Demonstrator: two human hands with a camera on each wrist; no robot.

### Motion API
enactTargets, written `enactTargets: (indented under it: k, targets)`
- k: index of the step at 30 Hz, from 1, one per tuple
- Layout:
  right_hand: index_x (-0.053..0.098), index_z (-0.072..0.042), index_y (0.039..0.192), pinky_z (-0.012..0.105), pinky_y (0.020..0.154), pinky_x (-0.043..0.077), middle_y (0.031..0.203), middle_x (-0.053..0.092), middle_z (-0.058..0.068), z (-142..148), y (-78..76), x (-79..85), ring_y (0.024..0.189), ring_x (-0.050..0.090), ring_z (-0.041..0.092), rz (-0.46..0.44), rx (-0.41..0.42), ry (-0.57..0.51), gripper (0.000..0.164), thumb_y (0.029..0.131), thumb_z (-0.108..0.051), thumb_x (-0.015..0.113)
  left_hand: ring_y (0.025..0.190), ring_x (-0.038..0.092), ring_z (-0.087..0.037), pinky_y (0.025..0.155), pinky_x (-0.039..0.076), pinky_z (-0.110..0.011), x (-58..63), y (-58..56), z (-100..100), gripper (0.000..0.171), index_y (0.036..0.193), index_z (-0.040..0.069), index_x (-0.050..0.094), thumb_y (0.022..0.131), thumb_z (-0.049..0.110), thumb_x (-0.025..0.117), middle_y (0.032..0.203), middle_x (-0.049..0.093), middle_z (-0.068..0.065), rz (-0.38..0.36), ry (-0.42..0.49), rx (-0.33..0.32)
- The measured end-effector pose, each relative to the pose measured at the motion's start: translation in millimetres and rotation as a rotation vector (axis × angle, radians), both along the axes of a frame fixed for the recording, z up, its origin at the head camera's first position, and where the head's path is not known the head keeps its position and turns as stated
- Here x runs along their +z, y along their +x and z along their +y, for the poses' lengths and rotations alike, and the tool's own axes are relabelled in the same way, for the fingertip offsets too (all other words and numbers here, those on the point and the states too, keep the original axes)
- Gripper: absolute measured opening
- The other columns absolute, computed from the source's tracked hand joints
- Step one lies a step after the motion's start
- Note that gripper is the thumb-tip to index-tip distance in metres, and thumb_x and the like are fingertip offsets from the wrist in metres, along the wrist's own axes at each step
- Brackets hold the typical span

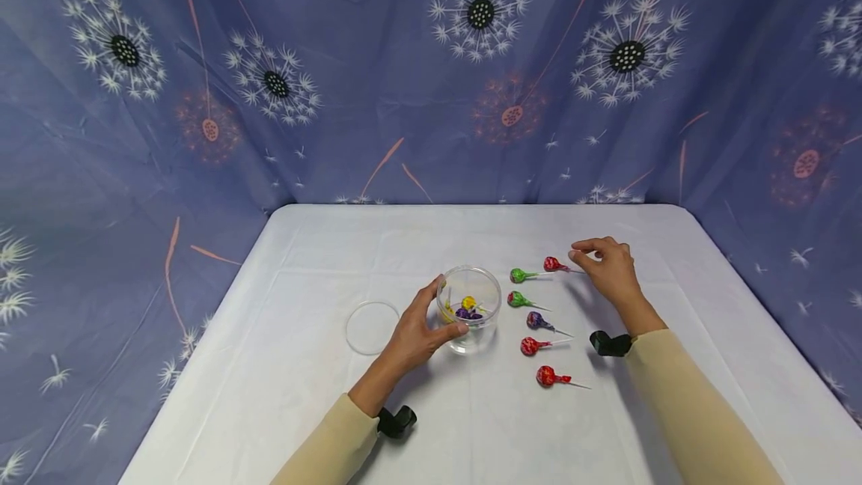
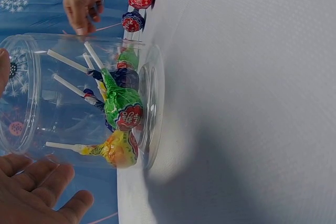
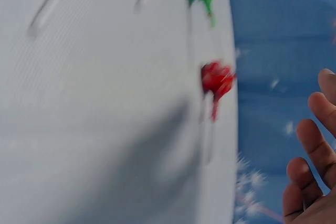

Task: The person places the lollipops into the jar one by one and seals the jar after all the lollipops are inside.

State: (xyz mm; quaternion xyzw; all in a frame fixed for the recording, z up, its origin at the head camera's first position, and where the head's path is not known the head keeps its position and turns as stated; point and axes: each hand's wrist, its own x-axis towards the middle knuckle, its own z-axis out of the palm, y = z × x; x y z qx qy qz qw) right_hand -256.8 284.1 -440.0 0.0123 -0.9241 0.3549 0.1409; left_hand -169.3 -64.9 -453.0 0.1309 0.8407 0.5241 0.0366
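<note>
My left hand (image 1: 417,331) holds a clear plastic jar (image 1: 469,269) around its upper part, thumb at the near side and fingers at the far left. Yellow, purple and green lollipops (image 2: 123,106) stand inside, sticks up. Over the table at the right, my right hand (image 1: 609,268) hovers with bent fingers and nothing in them. Just below and left of it lies a red lollipop (image 1: 554,264); the right wrist view shows this red lollipop (image 3: 216,78) apart from the fingers (image 3: 313,137).
Right of the jar lie two green lollipops (image 1: 517,275), a purple lollipop (image 1: 536,320) and two more red lollipops (image 1: 547,376), sticks pointing right. A clear round lid (image 1: 348,329) lies left of the jar on the white table (image 1: 283,283). A patterned blue cloth (image 1: 377,96) hangs behind.
</note>
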Motion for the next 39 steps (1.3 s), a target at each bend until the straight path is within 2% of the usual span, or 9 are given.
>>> enactTargets:
  k: [11,18,22,32,39]
  targets:
    - [0.065,-0.004,0.116,0.048,0.078,0.033,0.116,0.054,0.024,18,-12.2,-25.2,0.105,0.041,0.038,-0.192,-0.048,0.042,0.038,0.094,-0.034,0.056,0.143,0.029,-0.029,0.113,0.026,-0.056,0.7,0.3,-1,0.088,0.149,0.027,0.026,0.078,0.044,0.074,0.151,0.036,-0.005,0.027,-0.001,-0.01]
    - [0.064,-0.004,0.117,0.062,0.089,0.027,0.117,0.053,0.025,20,-21.2,-31.6,0.116,0.036,0.048,-0.284,-0.029,0.078,0.036,0.093,-0.031,0.057,0.142,0.029,-0.029,0.113,0.026,-0.056,-0.1,0.2,-1,0.088,0.15,0.024,0.026,0.079,0.043,0.074,0.151,0.036,-0.005,0.032,-0.013,-0.008]
    - [0.064,-0.005,0.117,0.063,0.091,0.027,0.118,0.055,0.026,20,-24.5,-34.8,0.118,0.034,0.051,-0.321,-0.018,0.1,0.035,0.092,-0.028,0.057,0.142,0.029,-0.028,0.113,0.027,-0.055,0.3,0.8,0,0.087,0.149,0.027,0.026,0.078,0.043,0.074,0.151,0.037,-0.005,0.029,-0.025,-0.003]
    - [0.067,-0.006,0.113,0.057,0.082,0.029,0.114,0.052,0.025,21,-26.6,-42.5,0.107,0.037,0.046,-0.314,-0.024,0.132,0.031,0.09,-0.024,0.059,0.142,0.03,-0.029,0.113,0.027,-0.056,0.9,2.1,0,0.087,0.149,0.025,0.027,0.078,0.043,0.074,0.15,0.038,-0.006,0.033,-0.04,0.006]
    - [0.071,-0.005,0.105,0.053,0.077,0.029,0.107,0.054,0.024,23,-25.8,-48.0,0.102,0.039,0.044,-0.264,-0.003,0.14,0.024,0.088,-0.019,0.063,0.142,0.03,-0.028,0.113,0.027,-0.055,0.3,1.4,0,0.087,0.149,0.025,0.027,0.078,0.043,0.074,0.15,0.038,-0.006,0.036,-0.036,0.006]
